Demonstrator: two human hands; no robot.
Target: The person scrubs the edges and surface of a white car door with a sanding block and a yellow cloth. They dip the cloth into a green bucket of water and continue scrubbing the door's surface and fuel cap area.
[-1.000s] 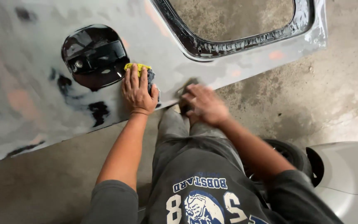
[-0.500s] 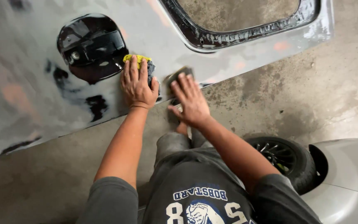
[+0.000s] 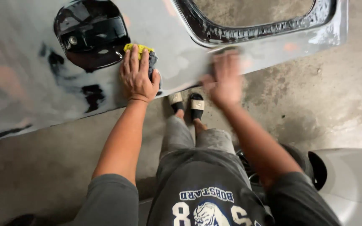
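Observation:
My left hand [image 3: 138, 75] presses a yellow and dark sponge pad [image 3: 147, 53] against a grey car body panel [image 3: 30, 50], just right of a round black recess [image 3: 89, 31]. My right hand [image 3: 225, 79] is blurred by motion and lies flat near the panel's lower edge, below the window opening [image 3: 252, 12]. A dark smear shows at its fingertips; whether the hand holds anything cannot be told.
Dark bare patches [image 3: 92, 95] mark the panel left of my left hand. My feet in sandals [image 3: 187, 102] stand on the concrete floor [image 3: 323, 100] under the panel. A tyre [image 3: 298, 157] and a light grey bodywork part [image 3: 348, 184] lie at the lower right.
My right hand has swept rightward along the panel's lower edge and is now blurred. My left hand stays on the pad beside the black recess. The view has shifted, showing my feet.

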